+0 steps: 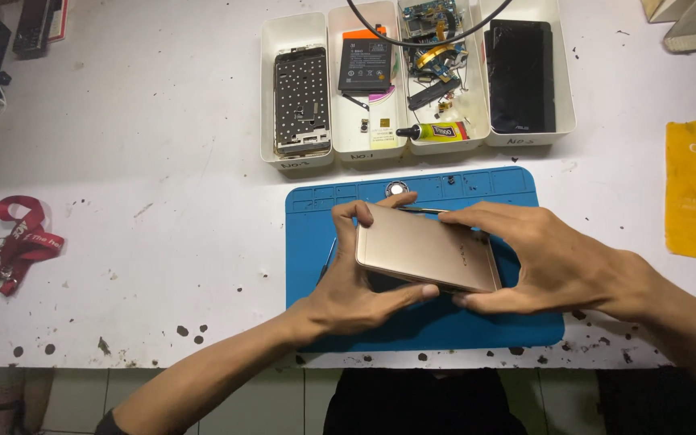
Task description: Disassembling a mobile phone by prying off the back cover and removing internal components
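Gripping one gold phone (pixel 427 254) from both ends, the left hand (pixel 352 294) and right hand (pixel 545 262) are clasping it back-up just above the single blue work mat (pixel 316 209); four white trays (pixel 296 157) are sitting beyond.

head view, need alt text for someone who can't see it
Two bare hands, left hand and right hand, hold a gold phone back-side up over a blue work mat on a white table. Behind the mat, four white trays hold phone parts, and a red lanyard lies at far left.
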